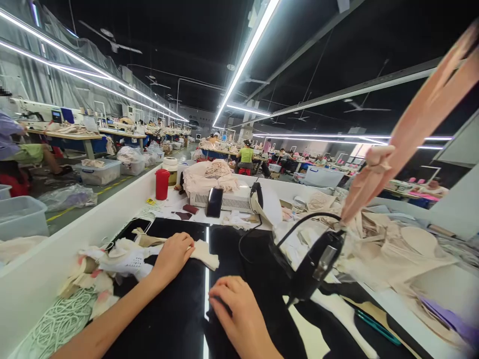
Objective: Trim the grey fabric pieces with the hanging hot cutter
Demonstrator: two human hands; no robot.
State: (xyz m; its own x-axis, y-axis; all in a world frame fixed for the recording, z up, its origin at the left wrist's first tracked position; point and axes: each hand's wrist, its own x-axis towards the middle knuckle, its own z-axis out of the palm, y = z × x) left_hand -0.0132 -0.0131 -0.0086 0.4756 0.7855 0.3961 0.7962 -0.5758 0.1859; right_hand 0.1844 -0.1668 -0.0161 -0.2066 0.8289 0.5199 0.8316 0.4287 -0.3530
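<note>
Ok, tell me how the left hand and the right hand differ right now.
The left hand lies on a pale fabric piece; the right hand rests on black cloth. The left hand reaches farther forward, while the right hand sits nearer the body. The left hand lies fairly flat, while the right hand's fingers are curled. Both are bare and palm down.

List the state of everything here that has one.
left hand, flat on the cream fabric piece
right hand, palm down on the black surface
red cup, upright
phone, propped upright, screen dark
ceiling lights, lit
</note>
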